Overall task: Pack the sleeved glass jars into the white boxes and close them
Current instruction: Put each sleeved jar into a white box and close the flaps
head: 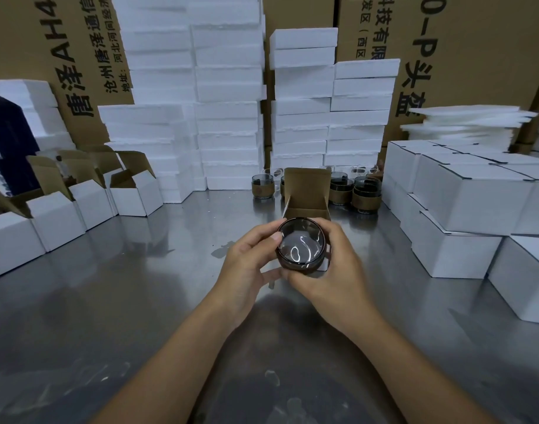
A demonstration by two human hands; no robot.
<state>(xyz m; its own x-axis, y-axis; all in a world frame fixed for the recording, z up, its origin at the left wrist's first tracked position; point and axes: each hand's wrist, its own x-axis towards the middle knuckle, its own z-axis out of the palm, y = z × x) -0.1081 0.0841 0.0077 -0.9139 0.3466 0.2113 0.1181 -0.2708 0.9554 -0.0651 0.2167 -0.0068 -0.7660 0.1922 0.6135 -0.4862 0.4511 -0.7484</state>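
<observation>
The location was a warehouse packing station. A stainless steel worktable (109, 301) held rows of open white boxes (133, 194) at the left and stacked closed white boxes (464, 203) at the right. Stacks of white foam blocks (228, 96) stood at the far side, before large printed corrugated cartons (476, 41).

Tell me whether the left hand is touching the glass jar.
Touching. The head view shows the left hand with its thumb pressed on the rim of the glass jar, while the right hand cups the other side.
</observation>
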